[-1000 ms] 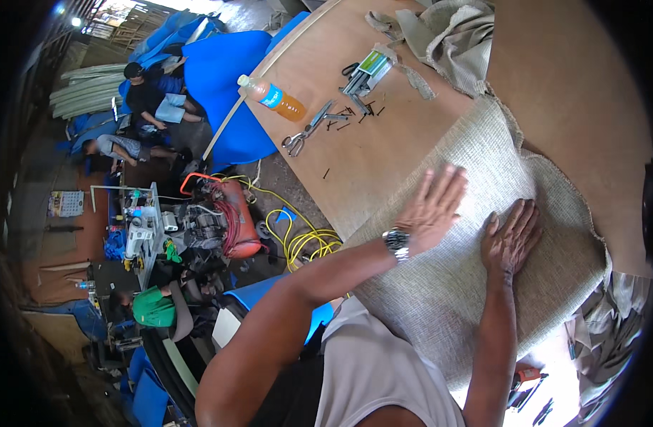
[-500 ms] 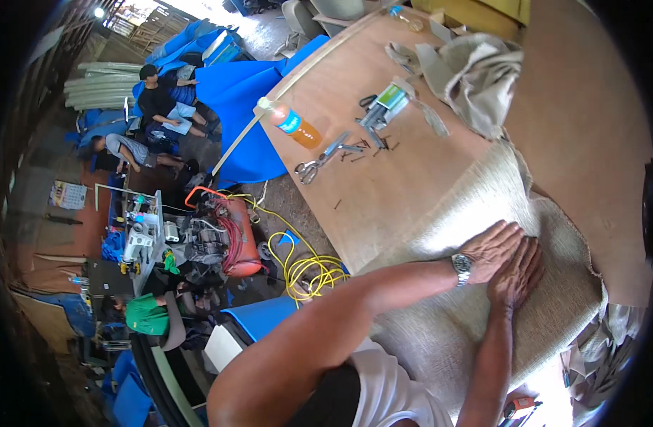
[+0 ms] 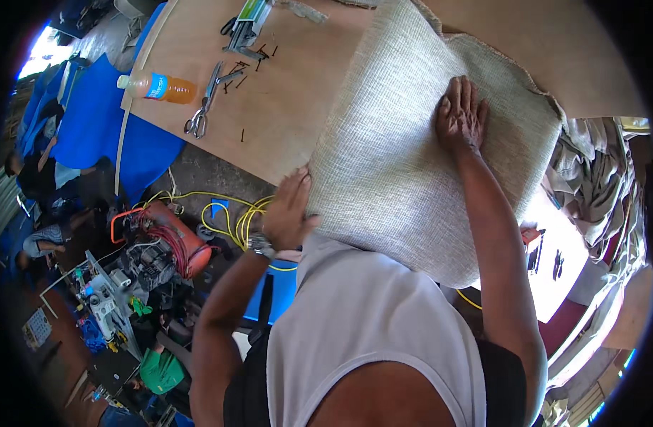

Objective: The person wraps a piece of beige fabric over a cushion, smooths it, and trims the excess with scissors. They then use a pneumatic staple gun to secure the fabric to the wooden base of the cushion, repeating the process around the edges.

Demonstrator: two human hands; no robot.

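Two containers are on the light-brown wooden tabletop (image 3: 291, 92), placed here by clock face from the view's centre. At 10 o'clock, a clear plastic bottle (image 3: 158, 87) with a blue label points its cap toward 9 and holds orange liquid at its base end. At 11, a green-and-white box (image 3: 252, 10) shows grey strips at its near end; the view's upper edge cuts it off, so its full contents cannot be made out. Silver metal scissors (image 3: 207, 104) and thin dark screws (image 3: 257, 65) lie near it. Grey-beige woven fabric (image 3: 412, 156) spreads from the centre toward 1 o'clock, its far end cut off too. Flat on it at 2 o'clock is the right hand (image 3: 462, 119), fingers slightly apart. Just off centre toward 9, the left hand (image 3: 286, 210) is at the fabric's border, fingers together, thumb apart; I cannot tell whether it touches.
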